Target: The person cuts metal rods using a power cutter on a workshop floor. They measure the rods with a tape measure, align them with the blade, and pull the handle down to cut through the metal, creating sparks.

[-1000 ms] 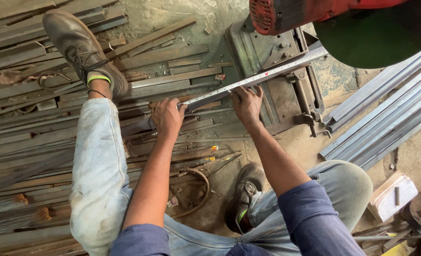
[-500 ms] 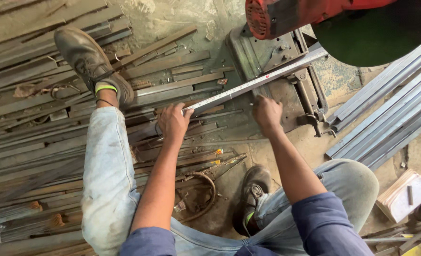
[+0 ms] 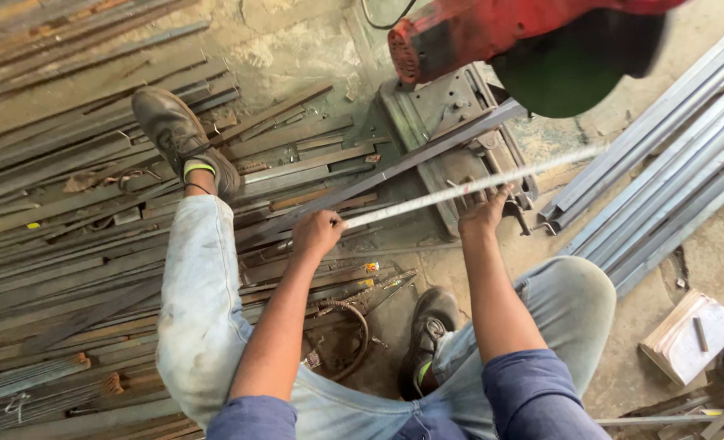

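I sit on the floor in front of a chop saw with a red motor [image 3: 468, 33] and a dark green blade guard [image 3: 574, 73]. A dark steel angle bar [image 3: 427, 155] lies slantwise across the saw's grey base [image 3: 427, 106]. My left hand [image 3: 317, 235] is closed on the near end of a long pale metal strip [image 3: 427, 198]. The strip runs up to the right, blurred. My right hand [image 3: 483, 218] pinches it further along, just in front of the saw's vise.
Rusty steel bars and rods [image 3: 60, 244] cover the floor on the left, under my outstretched left leg and shoe [image 3: 178, 130]. Long grey steel sections [image 3: 672, 155] lie on the right. A notebook with a pen [image 3: 690, 336] sits at lower right. My right shoe [image 3: 431, 322] rests near a wire loop.
The pale strip has come up off the saw base and now reaches farther right. Both hands have shifted right and toward me along it. The dark angle bar stays on the base.
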